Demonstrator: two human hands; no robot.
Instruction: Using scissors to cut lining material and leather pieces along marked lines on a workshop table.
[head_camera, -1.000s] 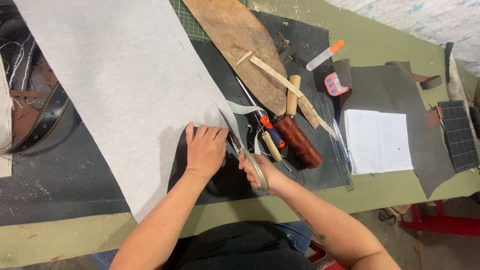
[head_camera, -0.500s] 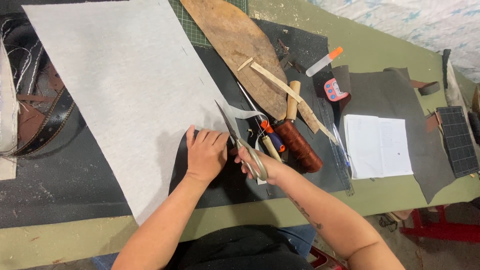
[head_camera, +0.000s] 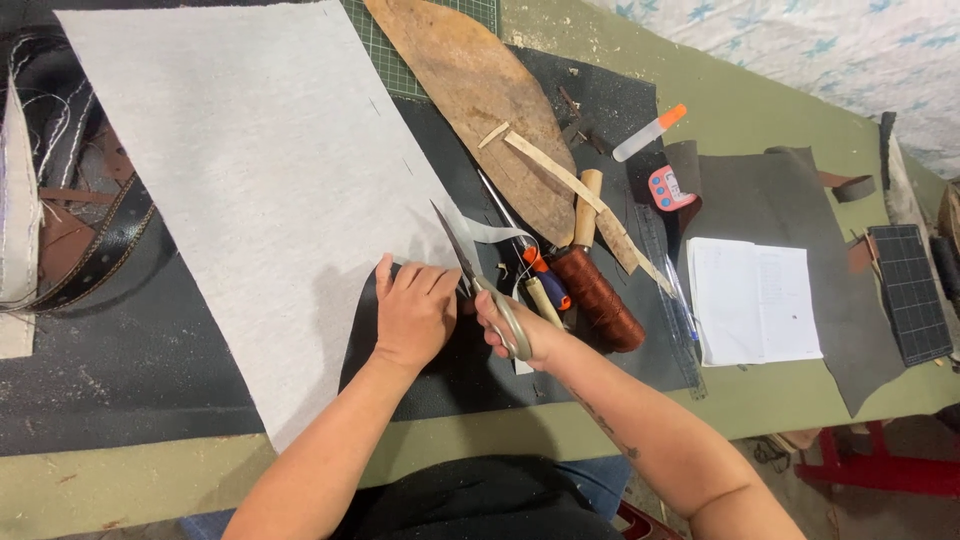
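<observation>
Left hand (head_camera: 412, 312) flat on grey fabric sheet (head_camera: 260, 170), fingers pressed together, holding down lower right edge. Right hand (head_camera: 512, 330) just right of sheet, fingers curled through scissors (head_camera: 480, 285) handles, blades open on sheet edge. Brown thread spool (head_camera: 598, 298) right of sheet on desk (head_camera: 720, 90). No containers visible.

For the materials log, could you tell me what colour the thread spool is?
Reddish brown, the thread spool; clearest in the head view.

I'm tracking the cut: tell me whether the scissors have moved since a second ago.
Yes. The scissors in the right hand have advanced up along the edge of the grey sheet, their tips now further from the left hand holding it down.
</observation>
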